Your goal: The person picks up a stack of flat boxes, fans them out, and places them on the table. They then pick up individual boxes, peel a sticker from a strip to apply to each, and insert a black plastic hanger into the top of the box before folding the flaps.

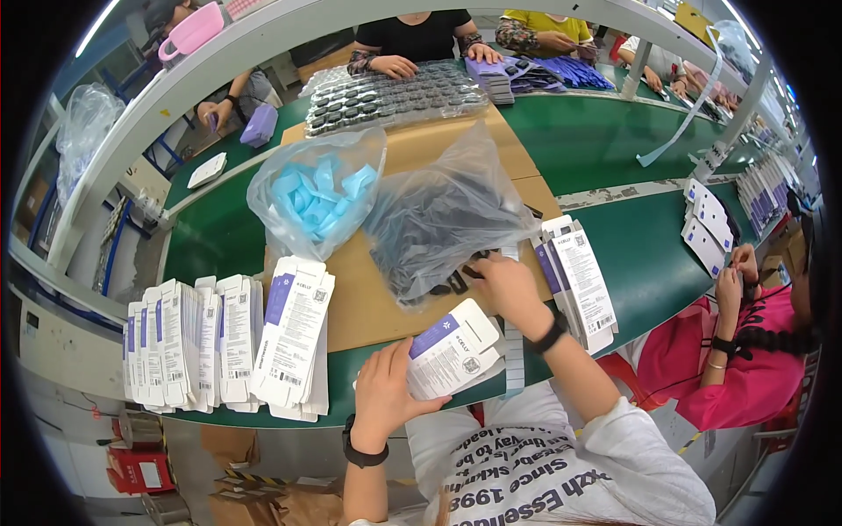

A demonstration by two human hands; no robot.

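Note:
My left hand grips a flat-folded white and purple carton at the table's near edge, thumb along its lower side and fingers behind it. To the right, my right hand is at the near right side of a clear plastic bag full of black pieces. Its curled fingers close on a small black piece, whose exact kind I cannot make out. Another black piece lies at the bag's lower edge. Left of that bag stands an open clear bag of light blue pieces.
Rows of flat cartons stand at the left, with a taller stack beside them. Another carton stack is at my right. Brown cardboard covers the green table. A tray of black round items lies beyond; co-workers sit around.

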